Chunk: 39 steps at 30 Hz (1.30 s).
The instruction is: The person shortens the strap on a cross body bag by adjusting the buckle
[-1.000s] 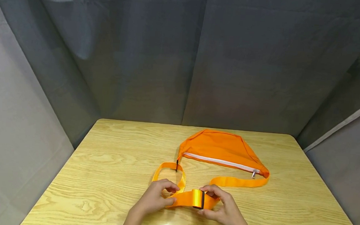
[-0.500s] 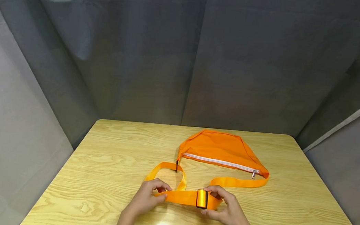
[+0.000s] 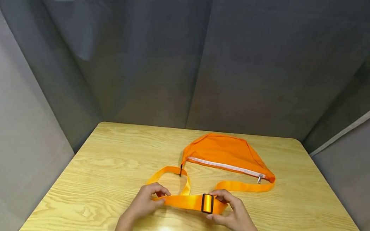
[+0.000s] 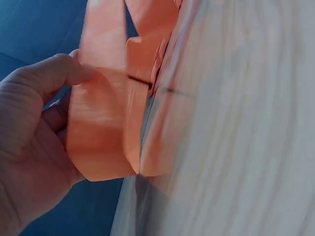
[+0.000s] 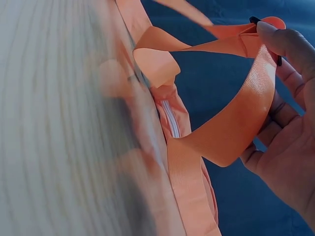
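An orange waist bag (image 3: 225,151) lies on the table with its pale zipper towards the person. Its orange strap (image 3: 184,201) stretches between the two hands near the front. On the left, my left hand (image 3: 146,199) pinches the strap between thumb and fingers; the left wrist view shows the thumb flat on the webbing (image 4: 101,113). My right hand (image 3: 228,211) grips the strap at the black slide buckle (image 3: 207,203), thumb below and fingers above. The right wrist view shows the buckle (image 5: 254,20) at the thumb tip, with the strap looping down from it.
The wooden table (image 3: 106,160) bears the bag at its back right. A strap loop (image 3: 165,170) lies left of the bag by a small black fitting (image 3: 181,170). More strap (image 3: 244,186) runs to the bag's right end. Grey curtains (image 3: 144,56) enclose the back and sides.
My left hand has moved left along with the strap, and the stretch between the hands is longer and straighter. The buckle now faces up flatter; the right hand stays nearly in place.
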Each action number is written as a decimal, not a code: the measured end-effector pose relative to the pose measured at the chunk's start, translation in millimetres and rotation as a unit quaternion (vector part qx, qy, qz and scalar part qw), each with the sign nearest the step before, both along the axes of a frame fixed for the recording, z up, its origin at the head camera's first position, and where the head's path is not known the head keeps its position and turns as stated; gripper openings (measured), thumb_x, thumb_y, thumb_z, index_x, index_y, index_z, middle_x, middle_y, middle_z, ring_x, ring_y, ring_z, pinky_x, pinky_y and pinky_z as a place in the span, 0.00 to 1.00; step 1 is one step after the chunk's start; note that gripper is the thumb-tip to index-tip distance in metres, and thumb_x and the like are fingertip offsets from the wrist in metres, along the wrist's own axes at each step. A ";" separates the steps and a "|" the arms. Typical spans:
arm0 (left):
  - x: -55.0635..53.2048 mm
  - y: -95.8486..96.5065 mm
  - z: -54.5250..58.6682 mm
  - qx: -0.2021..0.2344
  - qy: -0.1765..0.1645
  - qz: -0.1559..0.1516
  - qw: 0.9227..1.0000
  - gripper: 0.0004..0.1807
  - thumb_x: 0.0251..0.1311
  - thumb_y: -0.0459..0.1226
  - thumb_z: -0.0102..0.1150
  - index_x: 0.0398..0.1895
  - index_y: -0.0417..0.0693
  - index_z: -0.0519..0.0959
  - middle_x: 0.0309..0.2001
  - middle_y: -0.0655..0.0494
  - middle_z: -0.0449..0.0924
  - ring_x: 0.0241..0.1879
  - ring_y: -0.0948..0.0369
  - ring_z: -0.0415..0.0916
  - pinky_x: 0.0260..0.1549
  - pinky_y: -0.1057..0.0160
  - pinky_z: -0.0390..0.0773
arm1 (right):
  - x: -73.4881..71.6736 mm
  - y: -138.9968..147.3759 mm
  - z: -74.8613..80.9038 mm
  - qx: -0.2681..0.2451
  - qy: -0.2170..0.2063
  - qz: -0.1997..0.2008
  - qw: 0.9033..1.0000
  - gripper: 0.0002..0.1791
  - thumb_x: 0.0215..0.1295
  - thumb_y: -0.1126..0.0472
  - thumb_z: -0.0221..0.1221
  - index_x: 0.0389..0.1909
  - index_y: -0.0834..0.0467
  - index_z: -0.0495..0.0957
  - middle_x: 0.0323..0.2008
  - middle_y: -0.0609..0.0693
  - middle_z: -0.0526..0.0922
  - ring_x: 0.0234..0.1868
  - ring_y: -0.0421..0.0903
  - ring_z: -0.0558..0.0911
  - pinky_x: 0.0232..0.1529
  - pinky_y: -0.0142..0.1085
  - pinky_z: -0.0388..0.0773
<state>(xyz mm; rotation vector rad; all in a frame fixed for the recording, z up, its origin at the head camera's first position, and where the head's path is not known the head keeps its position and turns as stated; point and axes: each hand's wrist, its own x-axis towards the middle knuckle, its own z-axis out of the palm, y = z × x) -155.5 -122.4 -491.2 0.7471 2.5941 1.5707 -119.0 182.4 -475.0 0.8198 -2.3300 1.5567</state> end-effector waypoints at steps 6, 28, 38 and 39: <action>-1.8 17.5 -4.8 0.004 -0.027 -0.022 0.999 0.09 0.52 0.31 0.64 0.38 0.49 0.82 0.35 0.62 0.78 0.36 0.61 0.73 0.35 0.61 0.73 | 1.1 -3.7 4.8 0.000 0.003 0.002 1.000 0.28 0.39 0.66 0.74 0.46 0.53 0.76 0.37 0.45 0.80 0.34 0.43 0.75 0.35 0.34 0.70; -5.0 30.6 1.2 0.028 -0.016 -0.027 0.999 0.06 0.54 0.34 0.65 0.35 0.54 0.83 0.35 0.66 0.79 0.35 0.64 0.73 0.40 0.59 0.71 | 0.1 1.7 -4.0 0.011 -0.008 -0.015 1.000 0.28 0.41 0.62 0.74 0.46 0.51 0.77 0.37 0.44 0.81 0.33 0.43 0.75 0.33 0.34 0.72; -4.1 16.5 15.5 0.016 -0.029 -0.009 0.999 0.06 0.54 0.32 0.64 0.35 0.48 0.83 0.35 0.60 0.81 0.36 0.56 0.75 0.39 0.58 0.73 | -1.2 -4.5 2.6 0.029 -0.009 -0.009 1.000 0.28 0.39 0.62 0.74 0.45 0.51 0.78 0.41 0.45 0.81 0.37 0.44 0.75 0.36 0.36 0.73; -4.4 16.4 15.1 0.013 -0.024 -0.009 1.000 0.06 0.53 0.31 0.64 0.35 0.47 0.83 0.35 0.59 0.81 0.36 0.57 0.75 0.39 0.57 0.73 | -1.4 -5.1 3.1 0.029 -0.008 -0.008 1.000 0.28 0.39 0.63 0.74 0.45 0.52 0.77 0.41 0.45 0.81 0.37 0.44 0.75 0.35 0.36 0.72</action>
